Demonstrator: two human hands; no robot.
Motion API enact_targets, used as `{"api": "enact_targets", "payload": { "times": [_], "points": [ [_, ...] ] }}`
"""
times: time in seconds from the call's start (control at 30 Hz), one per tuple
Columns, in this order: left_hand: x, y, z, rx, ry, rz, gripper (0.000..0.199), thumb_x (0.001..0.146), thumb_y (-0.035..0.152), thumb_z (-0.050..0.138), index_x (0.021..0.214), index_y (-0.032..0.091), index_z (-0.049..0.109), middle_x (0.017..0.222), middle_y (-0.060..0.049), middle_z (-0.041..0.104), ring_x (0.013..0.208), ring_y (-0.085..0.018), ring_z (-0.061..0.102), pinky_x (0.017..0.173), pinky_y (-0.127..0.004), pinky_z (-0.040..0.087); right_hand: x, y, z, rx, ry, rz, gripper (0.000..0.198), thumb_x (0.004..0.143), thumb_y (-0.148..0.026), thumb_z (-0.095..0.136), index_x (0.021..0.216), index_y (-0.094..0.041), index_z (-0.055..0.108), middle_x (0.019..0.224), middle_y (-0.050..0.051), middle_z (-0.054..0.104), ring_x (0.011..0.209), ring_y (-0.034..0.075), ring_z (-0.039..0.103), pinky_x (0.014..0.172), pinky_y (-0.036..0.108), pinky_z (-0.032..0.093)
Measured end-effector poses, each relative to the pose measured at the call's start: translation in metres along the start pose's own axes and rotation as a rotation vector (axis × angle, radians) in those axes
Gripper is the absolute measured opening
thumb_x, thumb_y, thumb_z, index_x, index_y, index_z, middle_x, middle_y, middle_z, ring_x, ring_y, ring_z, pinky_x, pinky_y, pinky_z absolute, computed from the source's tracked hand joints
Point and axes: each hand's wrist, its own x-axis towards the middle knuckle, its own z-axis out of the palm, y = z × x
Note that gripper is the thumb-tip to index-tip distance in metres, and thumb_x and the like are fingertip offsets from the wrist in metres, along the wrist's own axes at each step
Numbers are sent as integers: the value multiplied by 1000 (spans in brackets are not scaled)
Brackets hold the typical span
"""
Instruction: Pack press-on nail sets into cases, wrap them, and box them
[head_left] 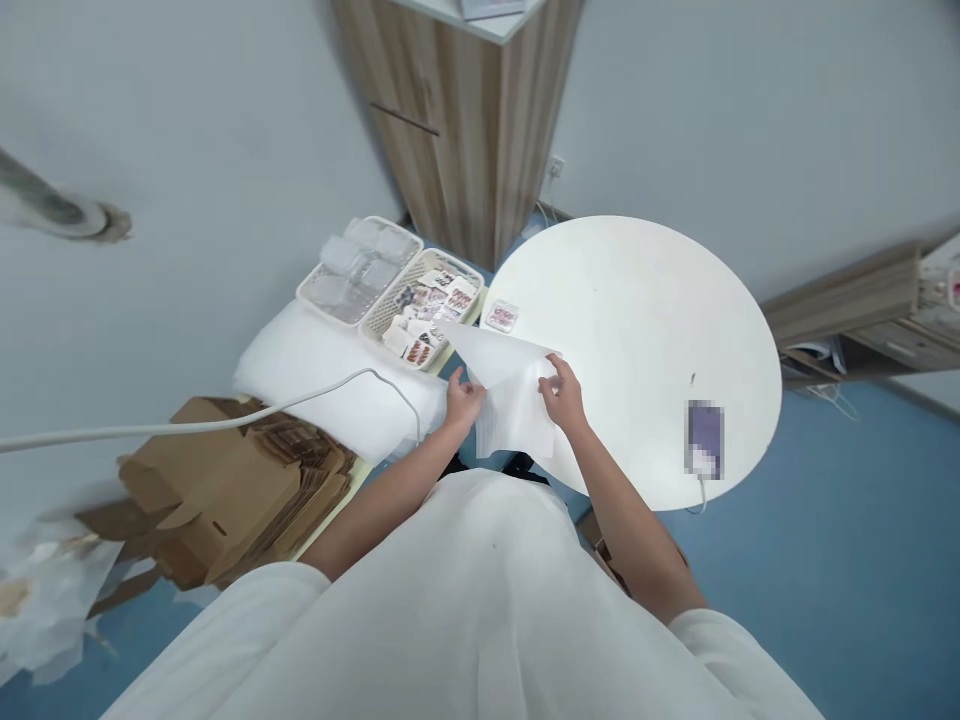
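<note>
A thin, translucent white packing sheet [514, 400] is held up in front of my body, over the near left edge of the round table. One corner of it folds out toward the baskets. My left hand [463, 400] closes on its left side, thumb raised. On the opposite side my right hand [562, 396] pinches the sheet between thumb and fingers. Just beyond the sheet, a small clear box [502, 316] with reddish pieces lies on the table. Next to it stands a white basket [373, 328] of small patterned cards and packets.
A second basket [306, 298] holds clear plastic boxes. White sheeting [300, 365] and flattened cardboard boxes [217, 490] lie at left, crossed by a white cable [322, 390]. On the round table [637, 300] rests a pixelated purple object [705, 435] with a cord. A wooden cabinet [465, 130] stands behind.
</note>
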Motion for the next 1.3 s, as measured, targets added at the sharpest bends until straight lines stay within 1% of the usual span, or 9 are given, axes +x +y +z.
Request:
{"api": "enact_targets", "payload": {
  "times": [0.13,0.23,0.4,0.53,0.73,0.83,0.93,1.03,1.3],
  "points": [
    [1,11,44,138,-63,94,67,75,22,55,135,14,26,85,-4,63,69,-12,59,73,-29,48,-28,46,-43,-61,121,140,53,82,-33,44,132,-18,33,126,13,46,80,17,57,77,38,48],
    [1,12,75,322,-167,214,66,74,21,56,135,16,29,85,-2,63,65,-11,56,75,-29,46,-52,76,-64,-171,112,238,66,78,-37,50,136,-17,25,132,15,41,99,22,53,88,40,43],
    [-6,7,113,568,-300,287,63,75,21,55,133,19,32,89,-3,62,74,-15,58,75,-30,44,-81,113,-77,-399,1,417,84,75,-39,56,142,-20,9,140,15,32,124,31,35,96,47,34],
    [-5,1,130,702,-331,306,59,78,19,52,133,17,33,92,-5,62,82,-18,59,79,-33,44,-89,132,-77,-480,-21,475,81,75,-38,56,141,-19,13,142,16,30,127,33,29,99,50,27],
    [-7,-3,134,833,-261,391,57,79,22,50,133,17,33,113,-11,55,106,-24,51,91,-40,39,-98,135,-74,-515,52,480,75,77,-43,53,140,-20,18,150,17,6,133,36,15,98,56,22],
    [-17,-3,125,907,-216,505,56,81,28,48,134,16,33,132,-15,42,123,-28,36,99,-44,32,-111,124,-70,-562,88,404,67,82,-39,46,140,-18,19,150,16,7,136,33,11,100,54,21],
    [-31,-7,110,986,-392,639,50,81,31,47,129,19,41,138,-14,38,129,-28,31,104,-44,25,-128,113,-62,-580,-10,292,57,86,-33,39,139,-18,25,149,13,17,137,27,13,103,49,20],
    [-41,-11,99,1061,-568,686,44,80,30,47,124,23,48,141,-11,37,133,-29,26,107,-47,18,-141,109,-52,-595,-140,279,55,86,-32,38,138,-17,29,148,13,22,138,27,15,104,48,20],
    [-23,-2,113,1135,-604,689,50,82,28,43,132,24,40,145,-10,31,137,-27,15,108,-51,10,-123,119,-53,-615,-156,350,56,88,-36,35,140,-17,24,149,13,17,138,27,14,106,53,15]
  ]
}}
